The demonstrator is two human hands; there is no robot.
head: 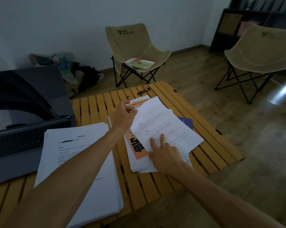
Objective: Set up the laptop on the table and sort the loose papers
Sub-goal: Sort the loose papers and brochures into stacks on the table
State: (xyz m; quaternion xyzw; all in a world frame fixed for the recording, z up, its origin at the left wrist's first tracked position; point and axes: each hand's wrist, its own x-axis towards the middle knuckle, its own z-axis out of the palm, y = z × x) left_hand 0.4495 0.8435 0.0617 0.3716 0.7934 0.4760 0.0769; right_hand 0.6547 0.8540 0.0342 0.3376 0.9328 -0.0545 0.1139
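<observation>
An open grey laptop [24, 129] stands on the left of the slatted wooden table [155, 186]. Beside it lies a thick stack of white papers [76, 162], partly under my left forearm. To the right is a loose pile: white printed sheets [163, 127], an orange flyer [137, 148] and a dark blue booklet [186, 121] poking out beneath. My left hand [124, 116] pinches the left edge of the top white sheet, lifting it. My right hand [165, 153] presses flat on the near part of that pile, fingers straight.
A small black device [144, 91] lies at the table's far edge. Two beige folding chairs stand beyond, one [134, 51] holding a tray, the other [262, 55] at the right. Bags [70, 69] lie against the wall. A dark shelf [237, 27] fills the back right corner.
</observation>
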